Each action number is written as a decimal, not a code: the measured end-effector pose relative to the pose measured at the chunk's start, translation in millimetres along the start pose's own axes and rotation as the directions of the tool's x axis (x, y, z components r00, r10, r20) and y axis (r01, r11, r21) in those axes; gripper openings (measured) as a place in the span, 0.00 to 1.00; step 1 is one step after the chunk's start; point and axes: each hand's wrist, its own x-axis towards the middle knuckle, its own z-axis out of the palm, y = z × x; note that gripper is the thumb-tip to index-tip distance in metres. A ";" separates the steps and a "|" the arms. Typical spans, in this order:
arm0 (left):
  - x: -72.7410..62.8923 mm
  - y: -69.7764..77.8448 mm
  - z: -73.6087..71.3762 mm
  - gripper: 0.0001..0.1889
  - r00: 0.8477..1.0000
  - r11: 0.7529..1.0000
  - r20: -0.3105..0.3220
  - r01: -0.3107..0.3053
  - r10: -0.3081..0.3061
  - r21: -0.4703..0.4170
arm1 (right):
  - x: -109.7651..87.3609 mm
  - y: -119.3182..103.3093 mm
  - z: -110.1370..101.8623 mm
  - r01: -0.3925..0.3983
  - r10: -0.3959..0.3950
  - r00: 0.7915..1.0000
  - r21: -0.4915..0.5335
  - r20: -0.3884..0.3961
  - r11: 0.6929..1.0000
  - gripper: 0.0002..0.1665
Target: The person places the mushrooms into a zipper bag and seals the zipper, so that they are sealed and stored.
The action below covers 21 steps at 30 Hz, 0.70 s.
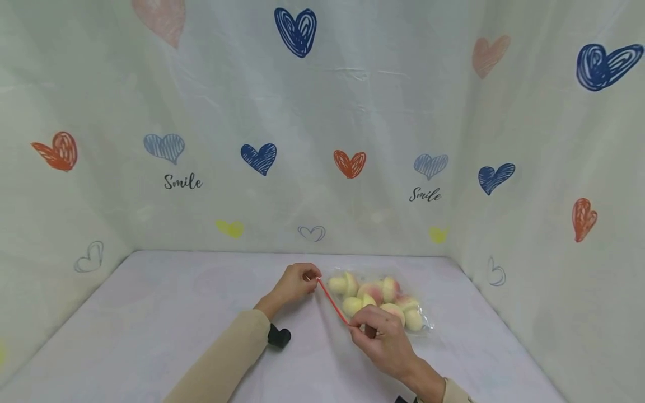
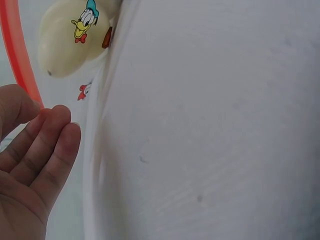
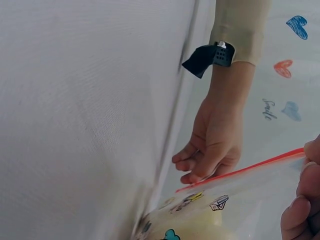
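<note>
A clear plastic zip bag [image 3: 257, 200] with cartoon prints and a red zip strip [image 1: 332, 302] lies tilted on the table. Inside it are several rounded, pale yellow pieces [image 1: 394, 313] blushed with pink. My left hand [image 1: 296, 284] pinches the far end of the strip between thumb and fingers. At the strip's near end, the thumb and forefinger of my right hand [image 1: 387, 342] grip the bag's edge. Between both hands the strip runs straight. In the left wrist view a duck print [image 2: 85, 22] shows on the bag, over one pale piece.
A white cloth covers the table [image 1: 151, 313]. Behind and beside it hang white curtains [image 1: 302, 101] printed with hearts and "Smile". Black straps [image 1: 279, 336] sit at the wrists, below beige sleeves [image 1: 227, 352].
</note>
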 end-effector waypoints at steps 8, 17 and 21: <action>2.3 3.1 -1.7 0.10 1.000 1.000 -0.007 0.015 -0.015 0.002 | 0.6 -0.2 0.2 0.008 -0.008 1.000 0.012 0.000 1.000 0.20; 7.3 4.9 -3.5 0.11 0.999 0.999 0.015 0.045 -0.045 0.009 | 4.1 -5.8 -1.6 -0.010 0.010 1.000 0.014 -0.001 1.000 0.20; 9.8 6.2 -3.6 0.11 0.999 0.999 0.016 0.030 -0.030 0.021 | 4.0 -6.2 -2.4 -0.005 0.005 1.000 0.018 -0.002 1.000 0.21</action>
